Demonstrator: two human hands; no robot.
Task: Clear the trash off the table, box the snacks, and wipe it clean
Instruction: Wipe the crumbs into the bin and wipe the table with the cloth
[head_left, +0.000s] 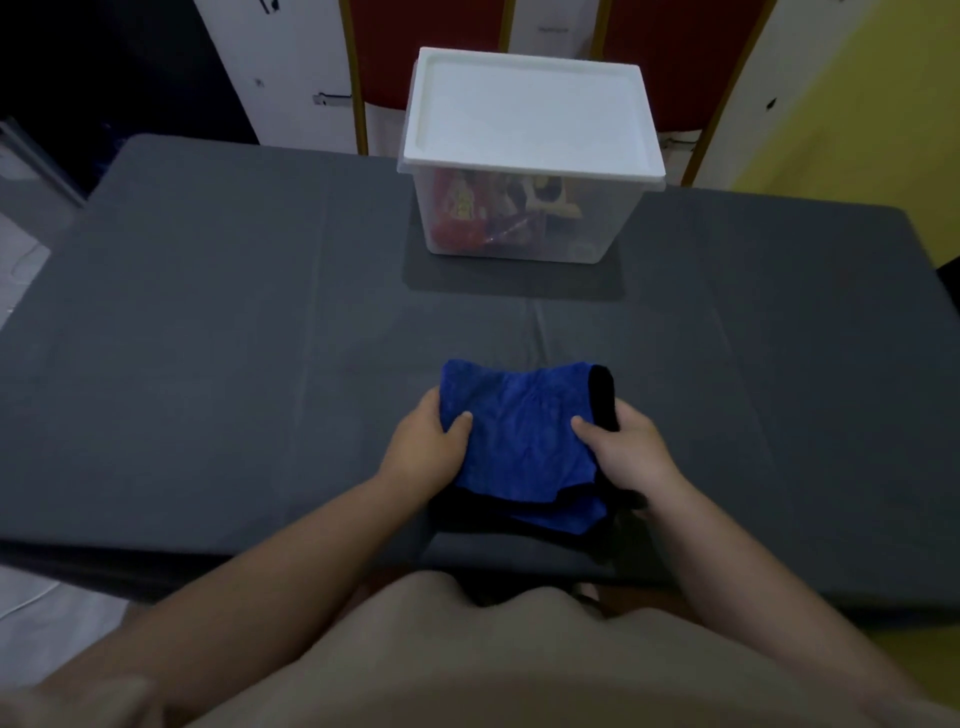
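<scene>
Both hands, left hand (427, 447) and right hand (626, 451), are pinching the soft, floppy blue cloth (519, 441) at its side edges.

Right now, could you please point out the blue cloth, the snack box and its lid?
blue cloth (519, 431): head view, middle of its top fold.
snack box (519, 218): head view, clear front wall.
lid (530, 111): head view, flat white top.

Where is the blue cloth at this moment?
In the head view the blue cloth lies near the front edge of the table, held between the left hand and right hand, in front of the lidded box.
</scene>
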